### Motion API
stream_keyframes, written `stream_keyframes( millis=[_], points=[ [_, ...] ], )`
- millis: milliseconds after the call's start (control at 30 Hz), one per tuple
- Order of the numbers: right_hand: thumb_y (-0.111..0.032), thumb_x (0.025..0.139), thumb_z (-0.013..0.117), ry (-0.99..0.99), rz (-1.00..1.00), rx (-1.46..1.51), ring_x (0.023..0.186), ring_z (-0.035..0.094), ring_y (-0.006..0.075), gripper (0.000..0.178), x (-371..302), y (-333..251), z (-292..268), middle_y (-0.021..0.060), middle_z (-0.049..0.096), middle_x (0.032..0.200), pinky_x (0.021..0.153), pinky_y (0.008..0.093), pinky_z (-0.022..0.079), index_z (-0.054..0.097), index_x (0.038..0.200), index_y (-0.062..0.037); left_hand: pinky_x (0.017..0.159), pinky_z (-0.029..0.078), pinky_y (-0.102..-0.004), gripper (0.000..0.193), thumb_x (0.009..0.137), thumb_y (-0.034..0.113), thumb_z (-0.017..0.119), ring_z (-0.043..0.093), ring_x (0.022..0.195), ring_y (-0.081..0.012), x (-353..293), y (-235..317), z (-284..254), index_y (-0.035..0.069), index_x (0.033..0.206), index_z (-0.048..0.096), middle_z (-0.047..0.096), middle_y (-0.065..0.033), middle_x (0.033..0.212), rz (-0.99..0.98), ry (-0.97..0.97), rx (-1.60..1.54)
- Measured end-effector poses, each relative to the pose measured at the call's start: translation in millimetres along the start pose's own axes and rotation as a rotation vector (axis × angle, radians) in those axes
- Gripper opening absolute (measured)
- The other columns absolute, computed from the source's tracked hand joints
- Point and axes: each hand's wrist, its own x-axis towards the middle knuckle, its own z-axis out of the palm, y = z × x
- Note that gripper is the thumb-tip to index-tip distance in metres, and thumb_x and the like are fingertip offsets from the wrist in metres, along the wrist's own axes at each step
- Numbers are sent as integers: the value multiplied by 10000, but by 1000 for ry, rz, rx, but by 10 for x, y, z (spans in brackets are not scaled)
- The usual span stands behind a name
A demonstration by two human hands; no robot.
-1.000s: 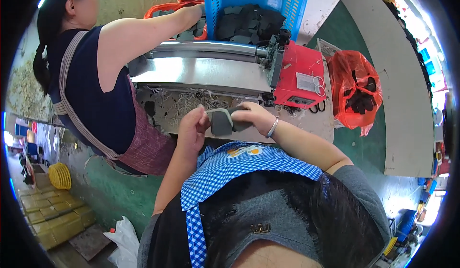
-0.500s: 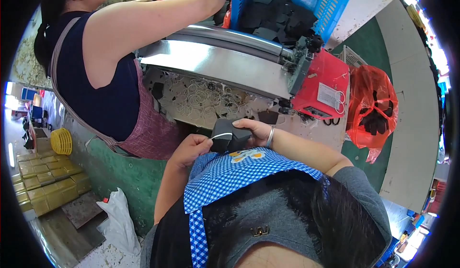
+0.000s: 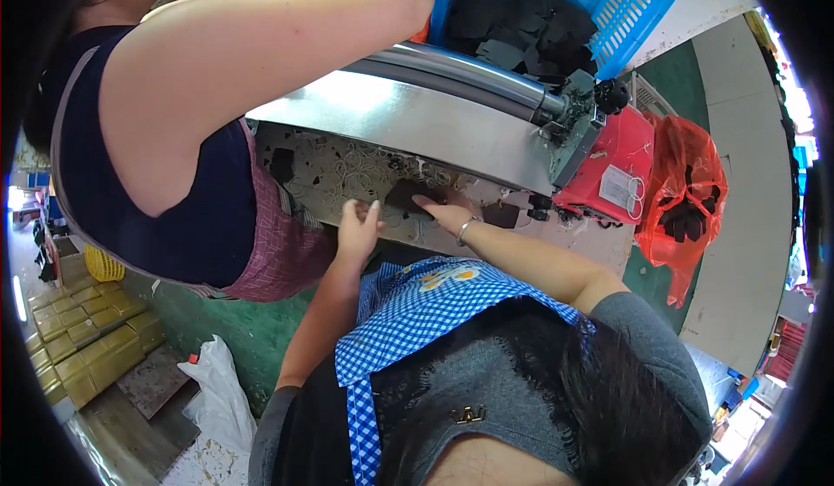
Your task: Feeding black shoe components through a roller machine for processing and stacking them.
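bench: speckled top, strewn with pale rings
near edge: dark flat pieces lay there
far side: roller machine stood

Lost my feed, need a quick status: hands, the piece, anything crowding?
Left hand open, empty. Right hand flat on dark flat piece under the steel roller machine. Co-worker's arm reaches overhead into blue plastic basket.

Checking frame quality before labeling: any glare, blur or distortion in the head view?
Head view: strong fisheye bending, black rim at the corners; glare on the shiny steel machine cover; blown-out brightness at the right edge; the hands, left hand and right hand, look fairly sharp on the speckled worktable.
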Motion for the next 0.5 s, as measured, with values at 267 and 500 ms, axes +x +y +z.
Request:
stream_keyframes(
  millis=[267,500],
  points=[
    [-517,594,679,-5,-58,-408,913,567,274,665,-48,-167,-160,157,593,1004,788,342,444,570,1052,-48,593,488,-229,241,802,117,610,591,720,-167,14,77,279,-33,941,483,560,-111,839,-528,-346,-849],
    [-540,543,698,-174,43,-325,929,567,298,731,-74,-335,-177,191,589,993,824,351,437,567,1023,-5,617,469,-225,241,778,115,639,549,747,-137,6,274,119,9,925,481,523,-58,835,-565,-324,-797]
  ],
)
